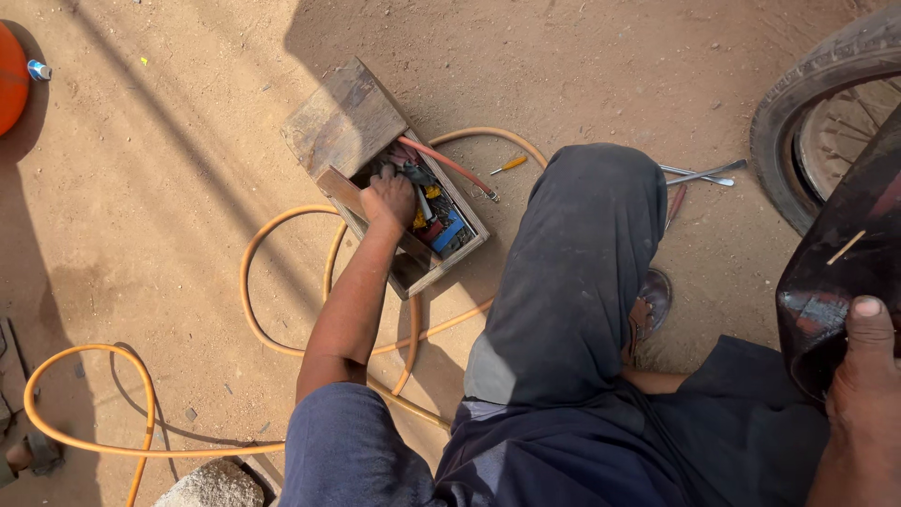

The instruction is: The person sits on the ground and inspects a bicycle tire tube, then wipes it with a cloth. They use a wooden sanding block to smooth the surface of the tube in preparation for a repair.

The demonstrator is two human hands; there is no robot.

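Observation:
My left hand (391, 197) reaches down into a wooden toolbox (343, 122) on the sandy ground, its fingers curled among several small tools and coloured bits inside; whether it grips one is hidden. A red-handled tool (449, 165) sticks out of the box to the right. My right hand (863, 361) rests at the right edge, thumb up, holding the rim of a dark glossy vehicle part (845, 253). My bent knee in dark trousers (572, 272) lies between the two hands.
An orange hose (246, 282) loops over the ground around the box. A small orange-handled screwdriver (509, 164) and metal wrenches (699, 174) lie near the knee. A tyre (798, 103) stands at top right, a stone (214, 485) at bottom, an orange object (11, 80) top left.

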